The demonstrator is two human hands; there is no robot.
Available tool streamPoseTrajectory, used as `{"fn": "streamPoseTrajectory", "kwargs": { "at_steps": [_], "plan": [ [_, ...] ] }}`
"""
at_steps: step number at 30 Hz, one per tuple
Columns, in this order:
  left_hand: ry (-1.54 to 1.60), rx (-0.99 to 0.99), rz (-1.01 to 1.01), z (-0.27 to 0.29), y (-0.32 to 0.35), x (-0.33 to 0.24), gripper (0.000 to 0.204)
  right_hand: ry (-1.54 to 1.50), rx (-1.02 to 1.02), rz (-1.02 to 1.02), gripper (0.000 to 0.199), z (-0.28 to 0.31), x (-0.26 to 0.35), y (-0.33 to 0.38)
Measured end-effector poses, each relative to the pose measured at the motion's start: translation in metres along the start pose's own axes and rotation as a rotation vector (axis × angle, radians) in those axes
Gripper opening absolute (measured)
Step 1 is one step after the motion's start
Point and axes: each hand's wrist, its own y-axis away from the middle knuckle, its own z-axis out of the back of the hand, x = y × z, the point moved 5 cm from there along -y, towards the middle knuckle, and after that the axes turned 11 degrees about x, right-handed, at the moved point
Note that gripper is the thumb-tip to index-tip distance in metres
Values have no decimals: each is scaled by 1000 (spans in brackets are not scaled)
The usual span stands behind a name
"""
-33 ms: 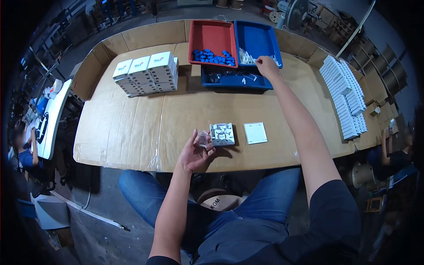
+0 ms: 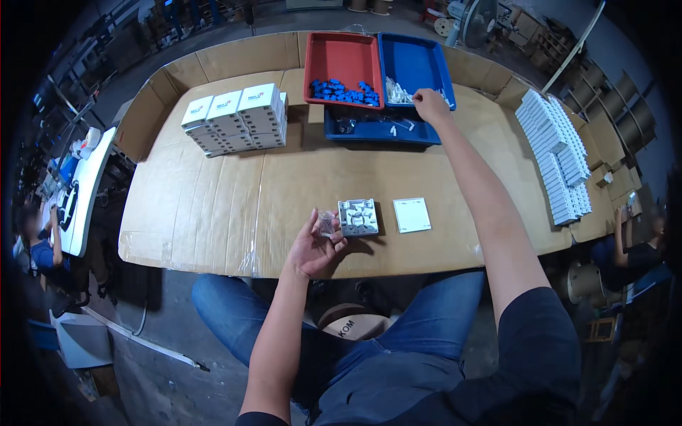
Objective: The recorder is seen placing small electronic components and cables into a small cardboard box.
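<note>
Presently, on your counter [image 2: 213, 206], covered in cardboard:

- Left hand [image 2: 315, 245], lower centre of the frame: your fingers are curled around a small clear plastic piece [image 2: 326, 223], held just above the near edge of the counter.
- Grey square plate [image 2: 358, 217]: lies flat just right of that hand, close beside the clear piece.
- White square card [image 2: 412, 214]: flat, just right of the grey plate, not touching it.
- Right hand [image 2: 430, 106], upper centre-right: your arm is stretched out to the blue tray [image 2: 415, 60]; the fingers are bunched at the small white parts [image 2: 396, 91] in its near corner, though you cannot tell whether they grip one.
- Red tray [image 2: 342, 57]: touching the blue one on its left, with small blue parts [image 2: 342, 92] heaped along its near side.
- Lower blue tray [image 2: 369, 130]: in front of both, holding a few loose bits.
- White boxes [image 2: 238, 117]: stacked in rows, upper left.
- Flat white packs [image 2: 558, 160]: in long rows at the right edge.
</note>
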Motion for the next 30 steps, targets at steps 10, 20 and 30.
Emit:
{"fn": "streamPoseTrajectory", "kwargs": {
  "at_steps": [10, 20, 30],
  "plan": [
    [32, -46, 79, 3, -2, 0, 48, 117, 196, -121, 16, -33, -15, -52],
    [79, -77, 116, -5, 2, -2, 47, 166, 250, -115, 14, -47, -7, -61],
    [73, -61, 124, -5, -4, 0, 46, -271, -43, -61, 20, -8, -39, -46]
  ]
}}
